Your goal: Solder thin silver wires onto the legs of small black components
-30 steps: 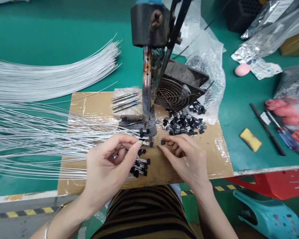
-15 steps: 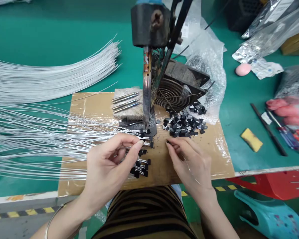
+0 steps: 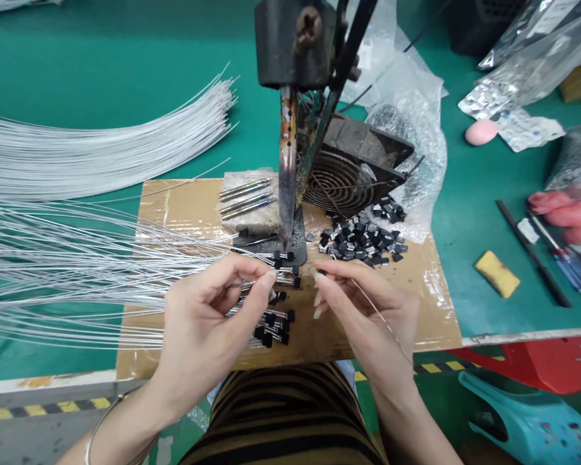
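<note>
On a cardboard sheet (image 3: 433, 307), reaching in from the left: white wires (image 3: 184, 263) with black end pieces (image 3: 290, 316).

White wires: thin, pale, loosely crossed; ends bright metal, capped with small, squarish black; partly covered by the left hand (image 3: 213, 316), so not countable. Left hand: one; thumb and forefinger pressed together beside the capped ends; cannot tell what lies between. Right hand (image 3: 363, 316): one; fingertips pinching what seems a small dark piece (image 3: 321, 272), mostly hidden; one thin strand (image 3: 376, 312) across it. Loose black pieces (image 3: 363, 239): one heap, too jumbled to count, before one fan (image 3: 346, 184). Second wire bundle (image 3: 126, 152): one, denser, cut off at left. Metal rods (image 3: 242, 188): four, on one pale block (image 3: 252, 226). Soldering iron (image 3: 287, 161): one, top cut off.
</note>
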